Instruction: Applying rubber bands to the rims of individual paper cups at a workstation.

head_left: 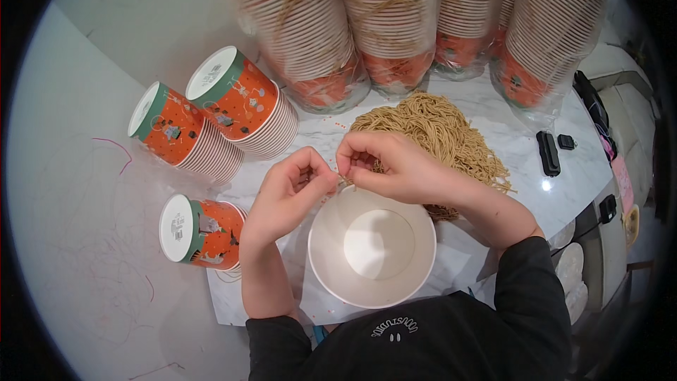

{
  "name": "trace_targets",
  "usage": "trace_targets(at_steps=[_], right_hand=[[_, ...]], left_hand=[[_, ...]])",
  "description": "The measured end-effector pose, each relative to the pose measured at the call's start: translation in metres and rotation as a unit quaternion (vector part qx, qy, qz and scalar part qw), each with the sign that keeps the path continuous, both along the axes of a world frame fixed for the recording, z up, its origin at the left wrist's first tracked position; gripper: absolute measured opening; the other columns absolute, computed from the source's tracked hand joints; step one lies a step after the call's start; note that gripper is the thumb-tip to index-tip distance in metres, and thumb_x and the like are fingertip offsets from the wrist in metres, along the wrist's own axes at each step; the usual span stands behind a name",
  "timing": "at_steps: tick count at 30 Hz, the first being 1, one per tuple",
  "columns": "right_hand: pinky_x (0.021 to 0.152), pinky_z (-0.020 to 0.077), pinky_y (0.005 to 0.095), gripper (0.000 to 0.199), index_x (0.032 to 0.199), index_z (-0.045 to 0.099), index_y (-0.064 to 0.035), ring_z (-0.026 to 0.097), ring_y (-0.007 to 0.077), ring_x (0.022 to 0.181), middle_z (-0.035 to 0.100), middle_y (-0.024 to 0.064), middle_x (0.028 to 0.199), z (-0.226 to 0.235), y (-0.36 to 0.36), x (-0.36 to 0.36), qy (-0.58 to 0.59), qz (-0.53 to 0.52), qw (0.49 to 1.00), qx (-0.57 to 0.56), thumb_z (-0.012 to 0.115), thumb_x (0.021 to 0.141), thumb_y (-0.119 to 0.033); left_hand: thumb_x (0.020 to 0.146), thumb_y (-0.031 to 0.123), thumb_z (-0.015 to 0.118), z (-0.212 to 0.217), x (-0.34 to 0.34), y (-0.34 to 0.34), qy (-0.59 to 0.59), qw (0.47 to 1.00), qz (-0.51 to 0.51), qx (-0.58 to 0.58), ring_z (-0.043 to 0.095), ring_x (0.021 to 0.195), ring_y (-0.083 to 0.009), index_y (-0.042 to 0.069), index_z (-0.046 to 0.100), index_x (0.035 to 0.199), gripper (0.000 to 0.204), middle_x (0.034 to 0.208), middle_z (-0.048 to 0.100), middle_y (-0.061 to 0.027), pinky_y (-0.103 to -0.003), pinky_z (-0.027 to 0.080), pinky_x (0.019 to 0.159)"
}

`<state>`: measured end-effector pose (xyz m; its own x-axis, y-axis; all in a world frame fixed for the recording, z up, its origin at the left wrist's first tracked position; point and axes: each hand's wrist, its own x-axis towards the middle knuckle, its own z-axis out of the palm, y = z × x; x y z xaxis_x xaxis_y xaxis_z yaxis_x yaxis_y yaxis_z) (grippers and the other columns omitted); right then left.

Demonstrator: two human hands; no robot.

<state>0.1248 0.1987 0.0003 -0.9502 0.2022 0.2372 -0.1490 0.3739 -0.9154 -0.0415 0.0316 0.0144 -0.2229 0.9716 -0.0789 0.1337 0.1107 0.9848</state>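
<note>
A white paper bucket stands open-mouthed on the table close in front of me. Over its far rim, both my hands come together with fingers pinched. My left hand and my right hand grip a thin tan cord between the fingertips. Most of that cord is hidden by the fingers. Right behind my right hand and forearm lies a big tangled heap of tan cords, partly covered by the arm.
Tall plastic-wrapped bucket stacks line the far side. At left, upside-down stacks of orange-and-green buckets stand by the wall, with a shorter stack nearer. Small black devices lie at the right on the marble-patterned table.
</note>
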Motion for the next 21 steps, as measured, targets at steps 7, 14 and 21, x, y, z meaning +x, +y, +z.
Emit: trace_targets(at_steps=[7, 14, 21], right_hand=[[0.07, 0.0513, 0.0276, 0.018, 0.097, 0.066, 0.0, 0.061, 0.01, 0.077, 0.066, 0.0022, 0.084, 0.004, -0.006, 0.0, -0.012, -0.033, 0.999, 0.015, 0.076, 0.088, -0.012], [0.069, 0.0526, 0.0284, 0.022, 0.092, 0.07, 0.0, 0.064, 0.0132, 0.077, 0.068, 0.0054, 0.084, 0.004, -0.007, 0.001, 0.01, -0.036, 0.999, 0.013, 0.083, 0.085, -0.016], [0.071, 0.0536, 0.029, 0.018, 0.095, 0.072, 0.0006, 0.067, 0.015, 0.081, 0.07, 0.0062, 0.087, 0.0, -0.002, -0.002, 0.03, -0.021, 0.999, 0.026, 0.08, 0.087, -0.013]], left_hand=[[0.108, 0.024, 0.056, 0.002, 0.007, 0.003, 0.016, 1.0, 0.01, 0.011, 0.05, 0.079, -0.0057, 0.005, 0.058, 0.095, 0.023, 0.086, 0.056, 0.0029, -0.022, 0.043, 0.073], [0.111, 0.026, 0.048, 0.005, 0.006, 0.003, 0.076, 0.997, -0.008, 0.017, 0.048, 0.078, -0.0073, 0.004, 0.058, 0.091, 0.031, 0.084, 0.055, 0.0022, -0.023, 0.042, 0.073], [0.109, 0.024, 0.05, 0.006, 0.002, 0.004, -0.108, 0.994, -0.005, 0.003, 0.051, 0.079, -0.0077, 0.004, 0.057, 0.108, 0.022, 0.084, 0.056, 0.001, -0.023, 0.043, 0.074]])
